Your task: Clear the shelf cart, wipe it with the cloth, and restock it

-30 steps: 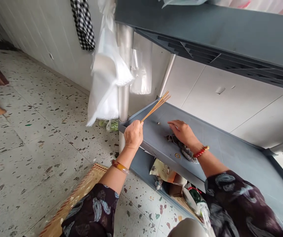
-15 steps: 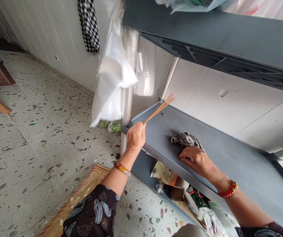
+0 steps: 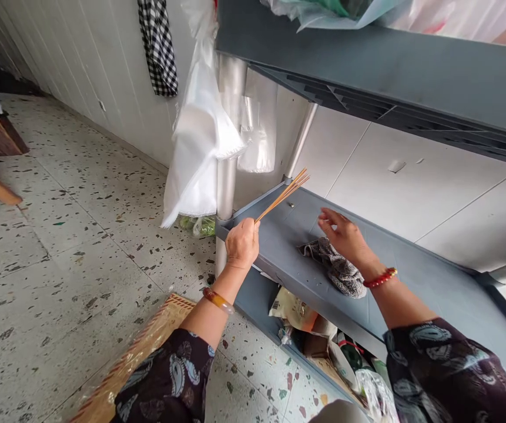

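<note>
Orange-brown slender sticks (image 3: 282,197): clasped in left hand (image 3: 242,242), slanting rightward.
Right hand (image 3: 343,235): right of them; grip cannot be told.

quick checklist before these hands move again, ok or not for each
1. Sticks held in the left hand: ok, gripped at one end.
2. Right hand free of small items: cannot tell, inner fingers hidden.
3. Right hand apart from the cloth: cannot tell from this angle.
4. Cloth lying flat: not ok, crumpled.
5. Shelf free of debris: not ok, small bits show.
</note>
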{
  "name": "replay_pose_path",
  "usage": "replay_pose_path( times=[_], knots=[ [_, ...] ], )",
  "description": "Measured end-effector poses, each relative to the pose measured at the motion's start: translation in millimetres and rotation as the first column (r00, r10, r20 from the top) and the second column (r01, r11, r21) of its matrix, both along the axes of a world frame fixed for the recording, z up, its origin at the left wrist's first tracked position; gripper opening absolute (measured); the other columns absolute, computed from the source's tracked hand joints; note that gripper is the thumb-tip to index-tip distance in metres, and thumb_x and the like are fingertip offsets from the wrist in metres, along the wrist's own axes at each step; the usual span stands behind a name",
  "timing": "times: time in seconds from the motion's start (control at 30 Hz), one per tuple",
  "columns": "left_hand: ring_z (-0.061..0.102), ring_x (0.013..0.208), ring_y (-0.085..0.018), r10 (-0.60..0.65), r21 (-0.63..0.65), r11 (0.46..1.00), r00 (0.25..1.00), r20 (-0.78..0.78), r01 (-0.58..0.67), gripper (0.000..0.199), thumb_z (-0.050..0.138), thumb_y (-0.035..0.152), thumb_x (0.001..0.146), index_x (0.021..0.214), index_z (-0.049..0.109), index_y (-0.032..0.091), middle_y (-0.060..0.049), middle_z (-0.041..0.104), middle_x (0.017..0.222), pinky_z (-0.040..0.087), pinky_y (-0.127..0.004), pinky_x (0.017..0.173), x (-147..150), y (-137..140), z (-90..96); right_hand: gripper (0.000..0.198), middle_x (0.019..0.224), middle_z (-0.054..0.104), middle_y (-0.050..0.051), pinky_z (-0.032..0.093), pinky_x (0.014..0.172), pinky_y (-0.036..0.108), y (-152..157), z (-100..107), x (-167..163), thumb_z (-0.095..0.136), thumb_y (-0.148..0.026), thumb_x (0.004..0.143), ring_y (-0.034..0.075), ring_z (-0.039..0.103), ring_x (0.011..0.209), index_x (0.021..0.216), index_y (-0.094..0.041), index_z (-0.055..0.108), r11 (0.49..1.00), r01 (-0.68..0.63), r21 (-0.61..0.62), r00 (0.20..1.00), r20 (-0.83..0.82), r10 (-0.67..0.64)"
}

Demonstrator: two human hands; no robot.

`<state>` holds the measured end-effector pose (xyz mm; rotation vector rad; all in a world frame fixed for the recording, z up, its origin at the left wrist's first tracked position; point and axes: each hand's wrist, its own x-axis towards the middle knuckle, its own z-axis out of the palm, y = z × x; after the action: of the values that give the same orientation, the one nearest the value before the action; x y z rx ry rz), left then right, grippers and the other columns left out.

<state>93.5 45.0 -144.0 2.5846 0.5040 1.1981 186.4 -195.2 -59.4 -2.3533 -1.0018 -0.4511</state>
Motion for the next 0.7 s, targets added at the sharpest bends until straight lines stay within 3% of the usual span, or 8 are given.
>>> replay_pose_path(
  times=[0.07,0.2,0.3,0.4,0.53,0.7],
  knots=[
    [0.057,0.064,-0.022,-0.005,-0.006,1.0,1.0,-0.003,0.005,0.034,0.032,0.038,0.102,0.079,0.054,0.023,-0.007,0.064,0.074,0.028,-0.035,0.059,-0.5,-0.3,-0.1,0.047,0.123,0.067,0.014,0.057,0.081,0.039,-8.0,-8.4,10.3,0.045,-0.046,0.096,0.026,0.067,0.103,0.134,-0.02,0.054,0.999,0.027,0.024,1.0,0.002,-0.027],
    [0.057,0.065,-0.022,-0.02,-0.012,1.0,1.0,0.01,0.02,0.034,0.032,0.037,0.102,0.08,0.054,0.023,-0.007,0.064,0.074,0.029,-0.035,0.06,-0.9,-0.2,-0.9,0.063,0.145,0.051,0.017,0.047,0.106,0.054,-44.6,-43.1,10.1,0.048,-0.055,0.094,0.033,0.05,0.134,0.148,-0.023,0.04,0.983,0.002,-0.183,1.0,0.014,0.0],
    [0.057,0.066,-0.022,-0.033,-0.019,0.999,0.999,0.007,0.033,0.034,0.032,0.037,0.102,0.08,0.054,0.023,-0.008,0.064,0.075,0.029,-0.035,0.061,-1.0,0.1,-0.7,0.061,0.155,0.041,0.014,0.035,0.115,0.058,-69.4,-67.2,6.3,0.049,-0.053,0.094,0.033,0.036,0.144,0.147,-0.025,0.044,0.947,-0.075,-0.312,0.997,-0.034,0.068],
    [0.057,0.067,-0.023,-0.033,-0.02,0.999,0.999,-0.008,0.033,0.034,0.032,0.036,0.102,0.08,0.055,0.023,-0.009,0.065,0.077,0.029,-0.035,0.062,-0.1,0.4,0.1,0.05,0.151,0.047,0.012,0.035,0.117,0.056,-89.5,-78.0,0.6,0.045,-0.045,0.097,0.03,0.04,0.142,0.142,-0.026,0.053,0.942,-0.095,-0.321,0.993,-0.103,0.065],
    [0.058,0.069,-0.023,-0.035,-0.009,0.999,0.999,-0.016,0.035,0.035,0.031,0.035,0.102,0.081,0.055,0.022,-0.009,0.065,0.078,0.03,-0.035,0.062,1.8,0.5,0.1,0.039,0.139,0.06,0.009,0.045,0.111,0.049,-113.6,-74.9,-27.0,0.044,-0.034,0.098,0.026,0.054,0.13,0.13,-0.029,0.064,0.969,-0.05,-0.242,0.988,-0.154,0.012],
    [0.059,0.068,-0.024,-0.024,-0.021,0.999,1.0,-0.018,0.023,0.035,0.032,0.036,0.102,0.082,0.056,0.021,-0.009,0.065,0.078,0.028,-0.035,0.061,4.0,-0.7,-0.6,0.032,0.12,0.069,0.008,0.055,0.097,0.04,-100.8,-57.0,-71.6,0.045,-0.03,0.098,0.023,0.063,0.115,0.118,-0.03,0.07,0.956,-0.236,-0.173,0.946,-0.265,0.185]
  ],
)
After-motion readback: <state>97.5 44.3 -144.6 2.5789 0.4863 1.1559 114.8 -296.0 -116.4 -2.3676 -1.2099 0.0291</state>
